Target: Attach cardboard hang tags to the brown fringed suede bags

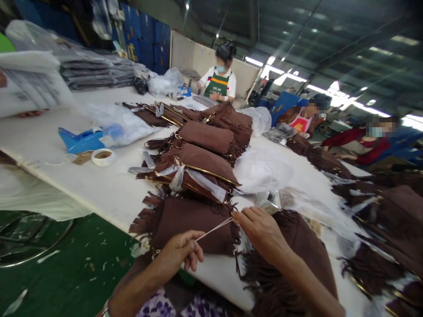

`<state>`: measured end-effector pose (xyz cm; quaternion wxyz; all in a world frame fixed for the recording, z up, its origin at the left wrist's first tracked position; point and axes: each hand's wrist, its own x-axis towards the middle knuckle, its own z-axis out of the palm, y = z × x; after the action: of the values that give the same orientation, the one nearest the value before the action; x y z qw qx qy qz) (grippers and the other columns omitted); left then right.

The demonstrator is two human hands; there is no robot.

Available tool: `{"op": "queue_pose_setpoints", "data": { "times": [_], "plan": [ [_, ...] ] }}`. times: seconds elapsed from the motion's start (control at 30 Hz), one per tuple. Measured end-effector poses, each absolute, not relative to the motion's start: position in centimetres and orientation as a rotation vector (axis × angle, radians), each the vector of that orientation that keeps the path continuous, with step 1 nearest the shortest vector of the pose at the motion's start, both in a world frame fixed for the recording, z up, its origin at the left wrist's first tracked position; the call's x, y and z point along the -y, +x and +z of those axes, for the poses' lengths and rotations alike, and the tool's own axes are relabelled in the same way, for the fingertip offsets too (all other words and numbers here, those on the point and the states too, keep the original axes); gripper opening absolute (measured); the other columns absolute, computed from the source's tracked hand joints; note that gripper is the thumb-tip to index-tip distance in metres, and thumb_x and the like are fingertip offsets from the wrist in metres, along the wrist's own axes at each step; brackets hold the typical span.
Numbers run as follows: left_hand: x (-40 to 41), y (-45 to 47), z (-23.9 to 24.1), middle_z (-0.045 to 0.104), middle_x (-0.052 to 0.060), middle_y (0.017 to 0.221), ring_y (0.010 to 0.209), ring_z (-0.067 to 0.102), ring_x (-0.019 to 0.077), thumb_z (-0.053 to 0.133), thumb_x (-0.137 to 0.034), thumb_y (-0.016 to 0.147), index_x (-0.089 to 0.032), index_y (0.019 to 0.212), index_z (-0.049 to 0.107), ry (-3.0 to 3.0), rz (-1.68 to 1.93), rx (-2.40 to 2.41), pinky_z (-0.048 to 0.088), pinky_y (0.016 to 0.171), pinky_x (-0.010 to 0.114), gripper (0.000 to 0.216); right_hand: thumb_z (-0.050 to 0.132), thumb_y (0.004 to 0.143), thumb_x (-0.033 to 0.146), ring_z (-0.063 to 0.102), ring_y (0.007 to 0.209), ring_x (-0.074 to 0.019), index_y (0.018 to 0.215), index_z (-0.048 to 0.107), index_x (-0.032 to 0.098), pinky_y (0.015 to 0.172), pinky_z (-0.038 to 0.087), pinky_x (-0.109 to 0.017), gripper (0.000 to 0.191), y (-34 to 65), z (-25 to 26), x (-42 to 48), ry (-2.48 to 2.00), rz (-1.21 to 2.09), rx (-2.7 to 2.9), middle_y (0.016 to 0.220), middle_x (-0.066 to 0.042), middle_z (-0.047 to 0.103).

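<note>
A thin white string (216, 227) is stretched between my two hands. My left hand (185, 248) pinches its lower left end, and my right hand (256, 224) grips the upper right end, with fingers closed. Just behind the string lies a brown fringed bag (188, 220), flat at the table's near edge. Beyond it stand stacked brown bags (205, 163) with gold zippers and clear plastic strips. Another brown fringed bag (306, 251) lies under my right forearm, partly hidden by it.
On the white table (59, 163) are a blue tape dispenser (81, 140), a tape roll (103, 157) and plastic bags (264, 169). Wrapped stacks (86, 70) stand at the back left. Co-workers sit or stand across the table; more brown bags (393, 215) lie at right.
</note>
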<state>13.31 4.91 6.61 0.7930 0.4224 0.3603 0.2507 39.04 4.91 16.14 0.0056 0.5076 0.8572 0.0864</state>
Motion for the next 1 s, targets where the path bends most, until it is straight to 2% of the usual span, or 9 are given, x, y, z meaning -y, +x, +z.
{"op": "queue_pose_setpoints", "data": {
  "times": [0.2, 0.27, 0.37, 0.43, 0.57, 0.77, 0.83, 0.9, 1.0],
  "plan": [
    [-3.4, 10.9, 5.6, 0.069, 0.004, 0.067, 0.040, 0.055, 0.0099, 0.052, -0.045, 0.081, -0.017, 0.086, 0.047, 0.902, 0.529, -1.000, 0.029, 0.035, 0.017, 0.029, 0.058, 0.091, 0.015, 0.051, 0.085, -0.0241, 0.103, 0.064, 0.020, 0.080, 0.038, -0.038, 0.014, 37.3, 11.6, -5.8, 1.481, 0.255, -2.630, 0.088, -0.006, 0.060],
    [-2.7, 10.4, 4.9, 0.068, 0.004, 0.063, 0.037, 0.054, 0.0098, 0.052, -0.045, 0.080, -0.017, 0.082, 0.048, 0.907, 0.502, -1.067, 0.026, 0.033, 0.016, 0.028, 0.061, 0.087, 0.011, 0.053, 0.090, -0.0263, 0.103, 0.066, 0.020, 0.084, 0.040, -0.041, 0.019, 36.1, 10.1, -5.3, 1.491, 0.204, -2.616, 0.097, -0.008, 0.063],
    [-1.7, 9.8, 3.5, 0.066, 0.002, 0.057, 0.034, 0.050, 0.0090, 0.055, -0.045, 0.077, -0.017, 0.077, 0.052, 0.875, 0.514, -1.120, 0.025, 0.033, 0.017, 0.028, 0.057, 0.086, 0.008, 0.053, 0.106, -0.0308, 0.123, 0.059, 0.021, 0.091, 0.041, -0.046, 0.040, 32.9, 8.8, -3.5, 1.535, 0.071, -2.714, 0.125, -0.012, 0.059],
    [-1.3, 9.5, 2.8, 0.064, 0.000, 0.053, 0.033, 0.047, 0.0084, 0.057, -0.045, 0.076, -0.016, 0.074, 0.055, 0.865, 0.551, -1.125, 0.025, 0.034, 0.017, 0.029, 0.053, 0.087, 0.008, 0.054, 0.112, -0.0287, 0.133, 0.051, 0.023, 0.093, 0.043, -0.042, 0.048, 30.0, 8.6, -2.0, 1.531, -0.256, -2.822, 0.133, -0.010, 0.055],
    [-0.6, 8.6, 2.5, 0.062, 0.000, 0.053, 0.034, 0.046, 0.0087, 0.056, -0.052, 0.080, -0.015, 0.073, 0.060, 0.865, 0.595, -1.099, 0.027, 0.036, 0.019, 0.038, 0.053, 0.087, 0.009, 0.063, 0.097, -0.0192, 0.133, 0.048, 0.026, 0.081, 0.049, -0.028, 0.049, 25.1, 8.2, -0.5, 1.563, -1.093, -2.708, 0.113, -0.004, 0.064],
    [0.0, 5.9, 3.0, 0.061, 0.000, 0.052, 0.034, 0.045, 0.0109, 0.054, -0.060, 0.081, -0.018, 0.069, 0.053, 0.851, 0.571, -1.155, 0.026, 0.037, 0.022, 0.043, 0.057, 0.090, 0.014, 0.061, 0.085, -0.0161, 0.101, 0.060, 0.024, 0.075, 0.043, -0.025, 0.014, 23.1, 6.7, -1.7, 1.581, -1.298, -2.703, 0.092, 0.000, 0.065],
    [0.0, 4.6, 3.2, 0.062, 0.000, 0.057, 0.043, 0.052, 0.0136, 0.050, -0.055, 0.085, -0.018, 0.073, 0.055, 0.968, 0.635, -1.273, 0.034, 0.044, 0.023, 0.039, 0.052, 0.093, 0.014, 0.059, 0.082, -0.0154, 0.093, 0.059, 0.021, 0.073, 0.041, -0.025, 0.011, 23.0, 6.5, -2.3, 1.557, -1.250, -2.757, 0.088, 0.000, 0.062],
    [-0.1, 3.2, 2.9, 0.066, 0.002, 0.072, 0.063, 0.061, 0.0175, 0.048, -0.048, 0.090, -0.019, 0.083, 0.060, 1.150, 0.744, -1.479, 0.044, 0.060, 0.027, 0.032, 0.049, 0.095, 0.015, 0.057, 0.078, -0.0151, 0.087, 0.059, 0.020, 0.071, 0.039, -0.025, 0.014, 23.0, 6.5, -2.9, 1.625, -1.186, -2.754, 0.083, -0.001, 0.060],
    [-0.2, 1.8, 1.3, 0.065, 0.003, 0.103, 0.097, 0.061, 0.0211, 0.051, -0.039, 0.092, -0.023, 0.105, 0.058, 1.363, 0.860, -1.723, 0.044, 0.087, 0.033, 0.023, 0.050, 0.096, 0.018, 0.057, 0.077, -0.0146, 0.085, 0.060, 0.020, 0.071, 0.038, -0.025, 0.015, 23.2, 6.7, -4.0, 1.764, -1.226, -2.701, 0.082, 0.000, 0.060]
  ]
}}
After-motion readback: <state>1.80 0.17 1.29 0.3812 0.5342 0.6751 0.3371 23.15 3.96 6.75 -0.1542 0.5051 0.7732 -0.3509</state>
